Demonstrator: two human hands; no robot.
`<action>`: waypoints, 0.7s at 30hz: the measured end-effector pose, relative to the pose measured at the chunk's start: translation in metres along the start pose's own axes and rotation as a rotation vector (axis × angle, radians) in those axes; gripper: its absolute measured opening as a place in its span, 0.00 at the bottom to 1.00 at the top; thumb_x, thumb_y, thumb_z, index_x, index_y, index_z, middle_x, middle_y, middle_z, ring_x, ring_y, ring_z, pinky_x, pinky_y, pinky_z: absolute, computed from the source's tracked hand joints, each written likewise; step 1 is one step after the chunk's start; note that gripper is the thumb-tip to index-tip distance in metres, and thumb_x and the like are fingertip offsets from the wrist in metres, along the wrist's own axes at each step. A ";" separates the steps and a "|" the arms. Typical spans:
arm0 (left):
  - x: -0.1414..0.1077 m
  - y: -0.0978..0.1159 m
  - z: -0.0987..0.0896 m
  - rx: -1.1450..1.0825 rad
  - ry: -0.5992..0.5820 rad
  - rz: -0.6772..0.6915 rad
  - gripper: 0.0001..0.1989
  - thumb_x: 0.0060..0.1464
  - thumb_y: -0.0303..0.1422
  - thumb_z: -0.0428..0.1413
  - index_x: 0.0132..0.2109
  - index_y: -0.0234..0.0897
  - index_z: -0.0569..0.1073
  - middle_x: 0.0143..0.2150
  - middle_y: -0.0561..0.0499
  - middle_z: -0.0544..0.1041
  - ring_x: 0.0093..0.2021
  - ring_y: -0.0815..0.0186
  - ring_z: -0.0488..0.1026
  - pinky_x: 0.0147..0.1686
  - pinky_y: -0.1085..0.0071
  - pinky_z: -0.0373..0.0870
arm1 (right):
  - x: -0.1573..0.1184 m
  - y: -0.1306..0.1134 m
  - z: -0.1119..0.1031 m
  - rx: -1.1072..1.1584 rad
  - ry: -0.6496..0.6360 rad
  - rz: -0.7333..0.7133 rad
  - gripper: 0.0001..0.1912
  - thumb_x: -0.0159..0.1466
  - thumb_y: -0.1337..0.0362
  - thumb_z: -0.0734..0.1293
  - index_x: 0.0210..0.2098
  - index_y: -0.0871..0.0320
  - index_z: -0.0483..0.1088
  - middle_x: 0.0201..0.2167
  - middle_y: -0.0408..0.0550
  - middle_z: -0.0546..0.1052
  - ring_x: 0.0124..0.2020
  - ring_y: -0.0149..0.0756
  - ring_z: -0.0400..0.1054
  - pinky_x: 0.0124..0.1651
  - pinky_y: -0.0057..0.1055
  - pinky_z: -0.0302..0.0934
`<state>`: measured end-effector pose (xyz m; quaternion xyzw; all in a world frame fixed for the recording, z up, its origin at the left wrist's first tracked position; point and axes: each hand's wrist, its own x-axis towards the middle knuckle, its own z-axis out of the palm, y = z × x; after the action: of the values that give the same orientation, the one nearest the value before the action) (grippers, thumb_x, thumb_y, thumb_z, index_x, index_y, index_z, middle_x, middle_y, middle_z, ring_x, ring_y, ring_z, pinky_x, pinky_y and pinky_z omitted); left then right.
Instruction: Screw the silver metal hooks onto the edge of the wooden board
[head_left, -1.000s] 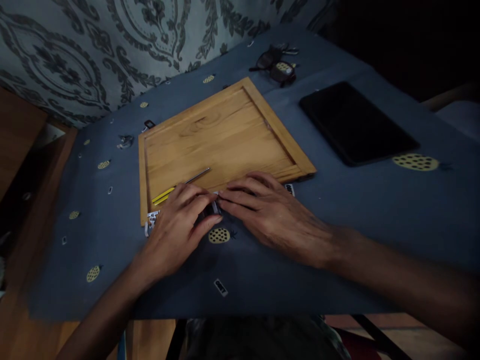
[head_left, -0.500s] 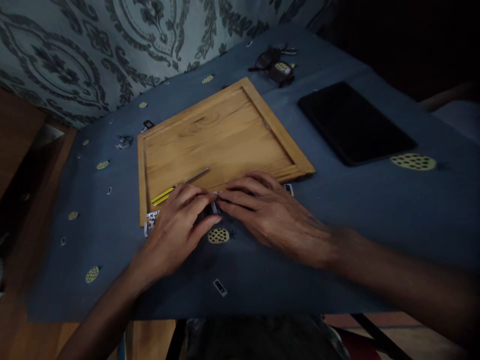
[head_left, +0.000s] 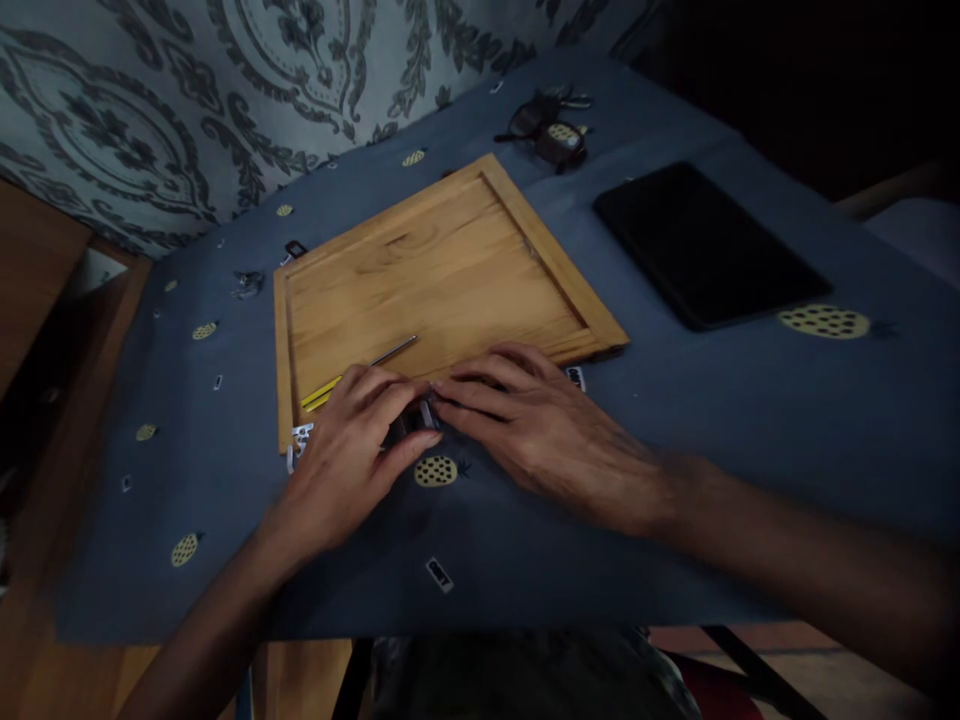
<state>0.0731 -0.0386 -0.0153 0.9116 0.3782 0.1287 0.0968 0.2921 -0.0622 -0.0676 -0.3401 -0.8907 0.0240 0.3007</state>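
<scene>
A framed wooden panel (head_left: 420,270), like a cabinet door, lies flat on the cloth-covered table. At its front edge my left hand (head_left: 356,435) is curled, thumb and fingers around a small shiny metal part (head_left: 427,412), mostly hidden. My right hand (head_left: 536,425) comes in from the other side, fingers close together and bent, fingertips meeting the left ones at that part. Past my left knuckles lies a screwdriver (head_left: 322,391) with a yellow handle, its shaft pointing right over the panel. A metal hinge (head_left: 301,436) shows at the panel's near left corner, partly covered by my left hand.
A black tablet (head_left: 712,245) lies right of the panel. Sunglasses (head_left: 544,132) rest at the back, with keys (head_left: 576,101) behind them. A small metal piece (head_left: 247,284) and a dark buckle-like piece (head_left: 295,249) sit left of the panel. A patterned curtain (head_left: 300,80) borders the table's back.
Both hands stay in almost the same place, with only a slight shift of the fingertips at the metal part. The whole view has drifted very slightly.
</scene>
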 end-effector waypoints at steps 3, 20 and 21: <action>-0.001 -0.001 0.000 0.023 0.018 -0.016 0.15 0.66 0.43 0.56 0.52 0.37 0.73 0.48 0.47 0.77 0.50 0.59 0.71 0.50 0.61 0.72 | 0.000 0.000 0.000 -0.003 -0.012 0.008 0.17 0.68 0.74 0.62 0.54 0.59 0.75 0.53 0.53 0.81 0.55 0.49 0.68 0.58 0.51 0.61; -0.003 -0.001 0.000 0.004 0.036 -0.021 0.11 0.66 0.41 0.56 0.44 0.37 0.74 0.47 0.47 0.76 0.50 0.60 0.71 0.50 0.61 0.72 | -0.001 0.000 0.001 0.036 0.005 0.013 0.19 0.66 0.75 0.65 0.55 0.60 0.74 0.52 0.55 0.81 0.56 0.49 0.68 0.58 0.51 0.61; -0.004 -0.001 0.001 -0.002 0.039 -0.019 0.11 0.66 0.41 0.56 0.44 0.37 0.74 0.47 0.47 0.76 0.50 0.60 0.71 0.50 0.61 0.73 | -0.001 0.001 0.001 0.033 0.009 0.010 0.19 0.66 0.75 0.64 0.55 0.60 0.74 0.52 0.54 0.81 0.56 0.49 0.67 0.58 0.51 0.61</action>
<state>0.0702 -0.0406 -0.0170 0.9053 0.3884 0.1457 0.0915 0.2924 -0.0624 -0.0695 -0.3398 -0.8870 0.0387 0.3103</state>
